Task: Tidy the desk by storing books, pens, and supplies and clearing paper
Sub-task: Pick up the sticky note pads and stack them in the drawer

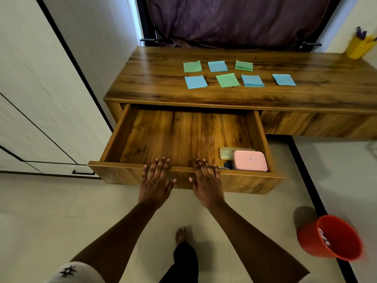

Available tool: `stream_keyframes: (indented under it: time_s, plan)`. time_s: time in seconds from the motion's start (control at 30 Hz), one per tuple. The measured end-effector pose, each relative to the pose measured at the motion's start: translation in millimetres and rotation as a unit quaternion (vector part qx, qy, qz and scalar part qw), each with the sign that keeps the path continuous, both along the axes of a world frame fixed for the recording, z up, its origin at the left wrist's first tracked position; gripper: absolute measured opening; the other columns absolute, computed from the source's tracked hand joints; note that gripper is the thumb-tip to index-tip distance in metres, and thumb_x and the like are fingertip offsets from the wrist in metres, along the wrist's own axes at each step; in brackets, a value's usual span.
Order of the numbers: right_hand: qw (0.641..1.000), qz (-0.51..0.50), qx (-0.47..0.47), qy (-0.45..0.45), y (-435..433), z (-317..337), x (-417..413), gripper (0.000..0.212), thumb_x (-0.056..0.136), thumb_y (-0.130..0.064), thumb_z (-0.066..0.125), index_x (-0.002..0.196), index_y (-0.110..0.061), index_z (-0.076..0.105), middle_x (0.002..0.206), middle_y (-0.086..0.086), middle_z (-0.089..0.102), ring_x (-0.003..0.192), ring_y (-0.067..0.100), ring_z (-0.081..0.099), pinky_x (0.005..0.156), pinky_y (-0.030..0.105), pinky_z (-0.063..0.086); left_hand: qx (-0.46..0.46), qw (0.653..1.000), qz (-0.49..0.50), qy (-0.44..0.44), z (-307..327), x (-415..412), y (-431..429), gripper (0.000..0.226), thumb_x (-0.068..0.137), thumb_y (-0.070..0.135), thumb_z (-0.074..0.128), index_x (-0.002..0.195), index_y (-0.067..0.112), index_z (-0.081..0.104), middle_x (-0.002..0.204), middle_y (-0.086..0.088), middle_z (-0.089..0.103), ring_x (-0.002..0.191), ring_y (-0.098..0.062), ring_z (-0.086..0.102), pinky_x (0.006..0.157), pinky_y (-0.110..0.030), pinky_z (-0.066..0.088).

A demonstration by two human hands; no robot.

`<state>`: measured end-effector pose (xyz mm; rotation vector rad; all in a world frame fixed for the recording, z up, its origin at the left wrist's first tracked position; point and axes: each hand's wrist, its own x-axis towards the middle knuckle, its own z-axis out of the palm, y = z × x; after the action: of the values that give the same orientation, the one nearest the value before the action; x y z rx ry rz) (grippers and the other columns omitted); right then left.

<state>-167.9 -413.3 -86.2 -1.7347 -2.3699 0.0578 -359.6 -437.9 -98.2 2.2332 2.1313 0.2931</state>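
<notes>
Desk (pixel 306 64) runs left to right, and I've got its drawer (pixel 114 137) pulled out toward me, long side parallel to the desk edge. Left hand (pixel 156 180) and right hand (pixel 207 180) lie flat side by side on the drawer's front panel, fingers straight, gripping nothing. Seven paper squares (pixel 227 80) on top: four blue, three green. One pink box (pixel 250 160) in the drawer's front right corner.

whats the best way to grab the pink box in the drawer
From above, pinching the pink box across its two long edges. It lies flat in the front right corner of the open drawer, its right end close to the drawer wall and a pale green case just behind, so a sideways approach looks blocked. No handle shows on the lid.
</notes>
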Motion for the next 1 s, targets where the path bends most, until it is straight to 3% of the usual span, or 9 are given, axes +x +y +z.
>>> stream_keyframes:
  time_s: [0.17, 0.3, 0.43, 0.5, 0.6, 0.7, 0.9, 1.0]
  plan:
    - [1.0, 0.016, -0.025, 0.01, -5, 2, 3, 0.058, 0.089, -0.045, 0.046, 0.139, -0.017, 0.042, 0.142, 0.002, 0.048, 0.135, 0.022, 0.041, 0.11, 0.046, 0.028, -0.013, 1.0, 0.004, -0.016, 1, 2, -8, 0.07, 0.094, 0.061, 0.023, 0.149, 0.019, 0.023, 0.154, -0.006, 0.031, 0.143, -0.024, 0.023, 0.115, -0.049, 0.015]
    - [0.991, 0.034, -0.099, 0.078, 2, 13, 5, 0.07, 0.087, -0.058, 0.016, 0.145, -0.022, 0.032, 0.151, -0.001, 0.034, 0.142, 0.019, 0.025, 0.115, 0.042, 0.017, -0.015, 0.995, 0.025, -0.094, 15, 5, -3, 0.08, 0.086, 0.071, 0.008, 0.146, 0.024, 0.033, 0.154, 0.001, 0.03, 0.145, -0.016, 0.018, 0.118, -0.04, 0.007]
    - [0.974, 0.013, -0.142, 0.174, 40, 42, 3, 0.049, 0.096, -0.039, 0.043, 0.142, -0.025, 0.036, 0.149, -0.002, 0.033, 0.136, 0.018, 0.032, 0.11, 0.035, 0.033, -0.031, 0.988, 0.026, -0.148, 48, 3, 42, 0.072, 0.084, 0.068, 0.017, 0.139, 0.029, 0.043, 0.155, 0.003, 0.027, 0.145, -0.015, 0.014, 0.118, -0.039, 0.005]
    - [0.977, 0.01, -0.117, 0.178, 79, 64, 0, 0.044, 0.096, -0.033, 0.047, 0.139, -0.024, 0.041, 0.143, -0.002, 0.04, 0.13, 0.017, 0.038, 0.105, 0.031, 0.038, -0.02, 0.988, 0.034, -0.147, 72, 1, 85, 0.052, 0.094, 0.055, 0.033, 0.138, 0.029, 0.043, 0.155, 0.005, 0.027, 0.145, -0.014, 0.015, 0.119, -0.041, 0.004]
    - [0.979, -0.016, -0.096, 0.181, 149, 87, -3, 0.04, 0.095, -0.03, 0.048, 0.134, -0.023, 0.046, 0.136, 0.001, 0.048, 0.125, 0.021, 0.045, 0.101, 0.033, 0.042, 0.008, 0.989, 0.043, -0.143, 99, -5, 161, 0.044, 0.096, 0.044, 0.041, 0.137, 0.027, 0.047, 0.153, 0.005, 0.031, 0.144, -0.015, 0.02, 0.118, -0.042, 0.01]
    - [0.974, -0.051, -0.106, 0.192, 221, 98, -13, 0.039, 0.095, -0.028, 0.049, 0.133, -0.019, 0.048, 0.137, 0.003, 0.049, 0.127, 0.023, 0.044, 0.105, 0.035, 0.04, -0.022, 0.991, 0.041, -0.126, 103, -20, 242, 0.046, 0.095, 0.042, 0.044, 0.138, 0.025, 0.047, 0.154, 0.0, 0.03, 0.144, -0.019, 0.02, 0.118, -0.044, 0.013]
    - [0.979, -0.079, -0.118, 0.144, 357, 107, -40, 0.041, 0.096, -0.025, 0.048, 0.136, -0.017, 0.044, 0.142, 0.006, 0.044, 0.131, 0.025, 0.039, 0.105, 0.034, 0.036, -0.118, 0.988, 0.059, -0.074, 86, -52, 366, 0.059, 0.097, 0.048, 0.035, 0.148, 0.02, 0.027, 0.159, -0.006, 0.014, 0.146, -0.03, 0.01, 0.116, -0.049, 0.01]
    - [0.983, -0.083, -0.115, 0.12, 428, 108, -52, 0.042, 0.095, -0.022, 0.05, 0.136, -0.014, 0.044, 0.142, 0.009, 0.044, 0.131, 0.027, 0.04, 0.106, 0.035, 0.037, -0.119, 0.989, 0.06, -0.062, 79, -64, 412, 0.064, 0.095, 0.056, 0.031, 0.15, 0.026, 0.018, 0.16, -0.005, 0.008, 0.146, -0.031, 0.005, 0.115, -0.053, 0.007]
